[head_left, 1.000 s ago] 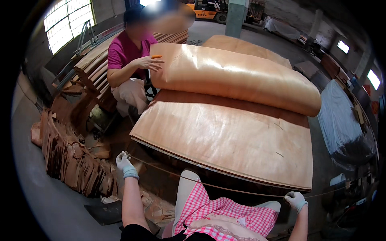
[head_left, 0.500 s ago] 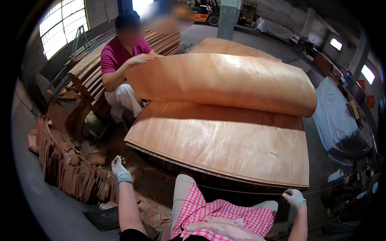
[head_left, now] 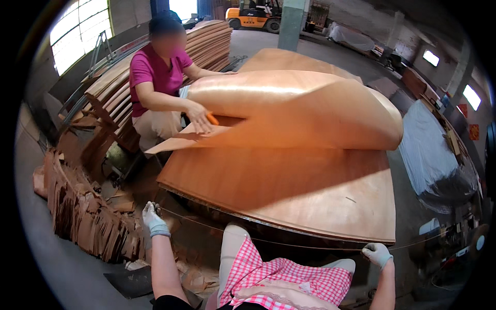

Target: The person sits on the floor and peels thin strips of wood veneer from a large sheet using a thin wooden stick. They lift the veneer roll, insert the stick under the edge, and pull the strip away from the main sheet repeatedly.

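Observation:
A thin, cord-like strand runs in front of my knees along the near edge of a wide stack of wood veneer sheets. My left hand, in a pale work glove, pinches it at the left. At the right, my gloved right hand is closed on it, and the strand continues past that hand. A large veneer sheet lies curled over the stack. Its near left part is folding down. A co-worker's hand with a small orange object rests by its left corner.
The co-worker crouches at the left before a pile of long boards. Torn veneer scraps are heaped at the lower left. A plastic-covered stack stands at the right, with a white bucket nearby. Behind are a forklift and a pillar.
The curled sheet's left part has dropped toward the near side, shading the stack. The co-worker's one hand has come down to its corner, the other reaches along the roll. My hands have barely moved.

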Available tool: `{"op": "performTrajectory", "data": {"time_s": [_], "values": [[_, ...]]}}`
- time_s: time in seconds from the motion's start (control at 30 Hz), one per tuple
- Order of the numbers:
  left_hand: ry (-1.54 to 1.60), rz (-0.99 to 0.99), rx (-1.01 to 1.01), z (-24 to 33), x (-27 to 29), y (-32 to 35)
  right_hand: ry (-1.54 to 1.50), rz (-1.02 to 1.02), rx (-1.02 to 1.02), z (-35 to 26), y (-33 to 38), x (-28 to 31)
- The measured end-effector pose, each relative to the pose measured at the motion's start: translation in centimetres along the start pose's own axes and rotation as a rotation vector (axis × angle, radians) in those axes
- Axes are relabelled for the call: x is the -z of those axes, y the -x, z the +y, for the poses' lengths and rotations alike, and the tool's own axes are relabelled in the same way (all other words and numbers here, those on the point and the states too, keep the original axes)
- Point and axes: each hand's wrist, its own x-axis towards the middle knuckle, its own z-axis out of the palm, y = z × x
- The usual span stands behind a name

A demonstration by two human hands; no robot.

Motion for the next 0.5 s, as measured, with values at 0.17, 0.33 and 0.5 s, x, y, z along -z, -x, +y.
{"op": "performTrajectory", "data": {"time_s": [0.17,0.33,0.5], "values": [[-0.014,0.015,-0.018,0.2,-0.4,0.3,-0.071,-0.019,-0.011,0.5,0.0,0.3],[-0.063,0.029,-0.104,-0.7,-1.1,-0.5,-0.053,0.027,0.112,4.6,-2.0,0.3],[-0.294,0.057,-0.270,-0.8,-1.7,-0.8,-0.126,0.026,0.104,4.3,-2.7,-0.5]]}}
